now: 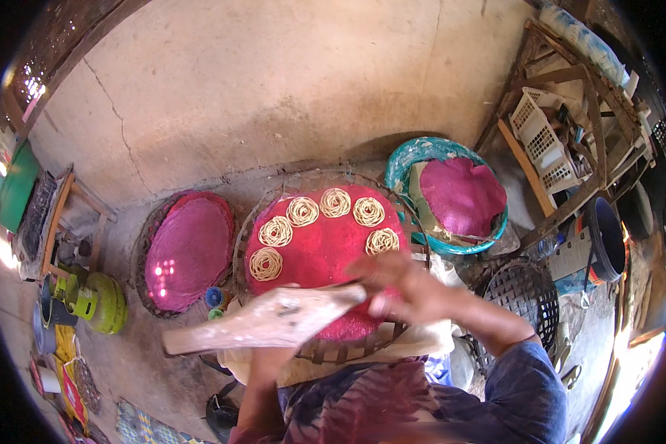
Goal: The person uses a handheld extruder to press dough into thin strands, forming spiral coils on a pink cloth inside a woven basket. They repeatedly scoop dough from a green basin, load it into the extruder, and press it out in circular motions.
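A long pale wooden tool [281,318], wide in the middle and narrower at both ends, is held aslant above the near edge of a round woven tray [236,255]. Beneath its middle is my left hand [275,357], closed around it, with most of the fingers hidden behind the wood. My right hand [408,287] is at the tool's right end, its fingers smeared by motion. Red cloth [314,255] lines the tray. Several coiled nests of cream noodle-like strands [302,212] lie in an arc along its left, far and right sides.
To the left lies an oval tray lined with pink cloth [189,255], near a green gas cylinder [103,303]. A teal basin [401,164] with a magenta cloth [462,196] stands at far right. A black woven basket [522,300] is beside my right arm. The wall [274,81] rises behind.
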A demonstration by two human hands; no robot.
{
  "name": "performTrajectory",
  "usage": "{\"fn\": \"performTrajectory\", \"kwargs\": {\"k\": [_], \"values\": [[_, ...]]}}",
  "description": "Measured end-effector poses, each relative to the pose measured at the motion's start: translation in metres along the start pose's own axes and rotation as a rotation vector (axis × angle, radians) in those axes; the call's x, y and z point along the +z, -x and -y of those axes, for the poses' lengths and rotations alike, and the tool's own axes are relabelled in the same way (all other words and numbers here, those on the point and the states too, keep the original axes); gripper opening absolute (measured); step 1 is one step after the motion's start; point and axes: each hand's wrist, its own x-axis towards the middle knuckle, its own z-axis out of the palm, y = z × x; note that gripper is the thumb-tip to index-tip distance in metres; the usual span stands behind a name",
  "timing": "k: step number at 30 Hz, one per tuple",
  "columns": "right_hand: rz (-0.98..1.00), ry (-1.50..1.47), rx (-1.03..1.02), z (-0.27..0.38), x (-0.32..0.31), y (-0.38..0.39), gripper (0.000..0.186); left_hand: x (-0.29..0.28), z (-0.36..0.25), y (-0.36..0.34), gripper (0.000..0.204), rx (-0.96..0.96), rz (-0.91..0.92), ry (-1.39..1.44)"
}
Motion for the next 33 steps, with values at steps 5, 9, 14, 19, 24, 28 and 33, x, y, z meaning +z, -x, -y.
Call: {"fn": "performTrajectory", "kwargs": {"k": [5, 9, 14, 19, 24, 28, 33], "values": [[0.125, 0.151, 0.077, 0.025, 0.005, 0.018, 0.05, 0.025, -0.011, -0.001, 0.048, 0.634, 0.423, -0.852], [0.2, -0.048, -0.056, -0.022, 0.002, 0.021, 0.046, 0.049, -0.046, 0.006, 0.045, 0.823, 0.568, -1.405], [0.137, -0.215, -0.096, -0.01, -0.002, -0.019, 0.049, 0.087, -0.098, -0.015, 0.039, 0.7, 0.733, -1.687], [0.138, -0.044, -0.825, 0.084, -0.018, -0.062, 0.058, 0.069, -0.117, -0.063, 0.032, 0.374, 1.05, -1.165], [0.028, -0.071, -0.531, 0.111, -0.044, -0.075, 0.049, 0.047, -0.118, -0.092, 0.03, 0.635, 0.655, -0.461], [-0.268, -0.193, -0.125, 0.078, -0.068, -0.088, 0.034, 0.022, -0.106, -0.09, 0.029, 0.242, 0.439, -0.819], [-1.06, -0.541, 0.07, 0.039, -0.136, -0.056, 0.017, -0.018, -0.087, -0.087, 0.018, 0.407, -0.022, -0.561]]}}
